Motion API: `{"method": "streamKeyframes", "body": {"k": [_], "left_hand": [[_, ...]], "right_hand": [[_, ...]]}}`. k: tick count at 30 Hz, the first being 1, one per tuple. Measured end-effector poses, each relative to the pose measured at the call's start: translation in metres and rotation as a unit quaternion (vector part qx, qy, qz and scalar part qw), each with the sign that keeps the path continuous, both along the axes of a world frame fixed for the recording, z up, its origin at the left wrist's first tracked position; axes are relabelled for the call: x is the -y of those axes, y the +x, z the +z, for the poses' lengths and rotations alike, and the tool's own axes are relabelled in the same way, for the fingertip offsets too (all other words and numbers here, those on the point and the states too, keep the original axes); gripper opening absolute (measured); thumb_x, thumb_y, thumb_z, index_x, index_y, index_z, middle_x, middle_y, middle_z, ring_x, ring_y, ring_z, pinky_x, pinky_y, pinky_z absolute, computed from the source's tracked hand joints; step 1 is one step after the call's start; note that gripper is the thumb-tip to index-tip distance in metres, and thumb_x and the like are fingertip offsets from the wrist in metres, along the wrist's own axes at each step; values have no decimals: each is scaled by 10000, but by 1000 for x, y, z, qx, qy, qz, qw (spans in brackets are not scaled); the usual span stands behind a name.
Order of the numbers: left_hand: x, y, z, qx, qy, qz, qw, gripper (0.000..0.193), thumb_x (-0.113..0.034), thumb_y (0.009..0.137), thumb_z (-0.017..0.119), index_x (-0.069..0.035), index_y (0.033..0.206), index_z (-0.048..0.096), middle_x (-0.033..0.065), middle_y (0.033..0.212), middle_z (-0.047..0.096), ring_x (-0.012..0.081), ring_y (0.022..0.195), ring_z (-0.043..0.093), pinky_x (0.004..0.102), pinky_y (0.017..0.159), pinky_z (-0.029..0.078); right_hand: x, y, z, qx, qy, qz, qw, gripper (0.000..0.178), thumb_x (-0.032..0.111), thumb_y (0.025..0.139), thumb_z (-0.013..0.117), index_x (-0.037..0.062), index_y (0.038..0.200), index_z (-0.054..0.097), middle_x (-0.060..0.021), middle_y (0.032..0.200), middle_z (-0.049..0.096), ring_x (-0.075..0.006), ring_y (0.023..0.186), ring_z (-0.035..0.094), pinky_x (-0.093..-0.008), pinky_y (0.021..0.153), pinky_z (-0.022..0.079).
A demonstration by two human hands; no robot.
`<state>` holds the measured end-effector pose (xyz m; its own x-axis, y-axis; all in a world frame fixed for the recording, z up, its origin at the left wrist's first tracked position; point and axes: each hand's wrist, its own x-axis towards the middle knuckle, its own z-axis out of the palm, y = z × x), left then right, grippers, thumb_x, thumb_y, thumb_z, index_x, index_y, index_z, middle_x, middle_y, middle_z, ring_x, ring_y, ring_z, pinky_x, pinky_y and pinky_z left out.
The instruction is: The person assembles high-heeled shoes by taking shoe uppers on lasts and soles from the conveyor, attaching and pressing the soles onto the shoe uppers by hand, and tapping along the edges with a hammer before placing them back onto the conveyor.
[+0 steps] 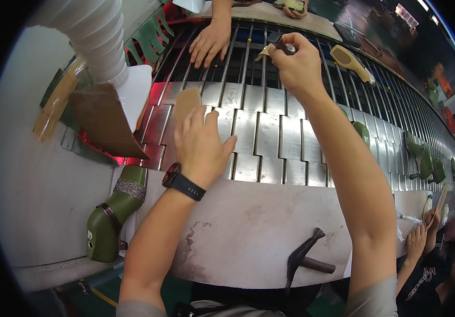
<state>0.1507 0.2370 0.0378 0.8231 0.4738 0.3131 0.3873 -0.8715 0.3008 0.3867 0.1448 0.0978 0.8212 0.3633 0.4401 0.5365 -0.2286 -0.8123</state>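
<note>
My left hand (201, 145), wearing a watch, reaches over the metal slat conveyor with its thumb apart and fingers extended. Its fingertips lie over the lower end of a flat tan insole-shaped piece (187, 101) on the slats. Farther off to the right, my right hand (299, 63) is closed around a dark object with a rounded end (290, 48), mostly hidden by the fingers. A small curved tan piece (264, 52) shows beside those fingers; whether it is held too, I cannot tell.
Another person's hand (210, 43) rests over the rods at the far side. A hammer (309, 259) lies on the near worktop (254, 222). A green shoe last (113, 216) lies at left, below a white hose (92, 37). Another tan insole (349, 61) sits on the rods.
</note>
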Motion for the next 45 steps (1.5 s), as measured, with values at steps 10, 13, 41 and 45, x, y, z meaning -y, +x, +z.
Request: {"method": "streamKeyframes", "body": {"k": [10,13,41,45], "left_hand": [[-25,-57,-28,-97,-78,80,989,280,-156,910,742,-107,1185,715,158,1069,734,392,947,720,527,815,571],[-23,-57,-33,29,-121,51,991,147,-186,928,719,-86,1029,755,160,907,732,387,860,718,514,754,566],[-26,-53,-32,61,-165,16,984,151,-166,927,722,-50,1010,770,200,911,731,425,859,709,536,766,555],[-30,-53,-27,112,-171,4,979,186,-174,946,722,-25,1048,768,202,928,753,424,856,726,505,764,566]], "right_hand": [[-53,56,-15,-32,-16,-51,998,249,207,852,842,55,1029,755,-110,965,765,-239,910,731,-367,864,557],[-58,67,-17,-44,12,-39,998,235,186,846,835,53,1021,750,-86,918,744,-186,847,702,-336,812,543],[-51,44,8,89,-68,-151,982,595,196,817,781,46,1381,664,-228,1207,752,-384,1151,720,-443,1037,532],[-41,9,12,63,-110,-36,991,666,218,869,772,42,1486,595,-277,1400,664,-379,1296,663,-442,1099,514]]}}
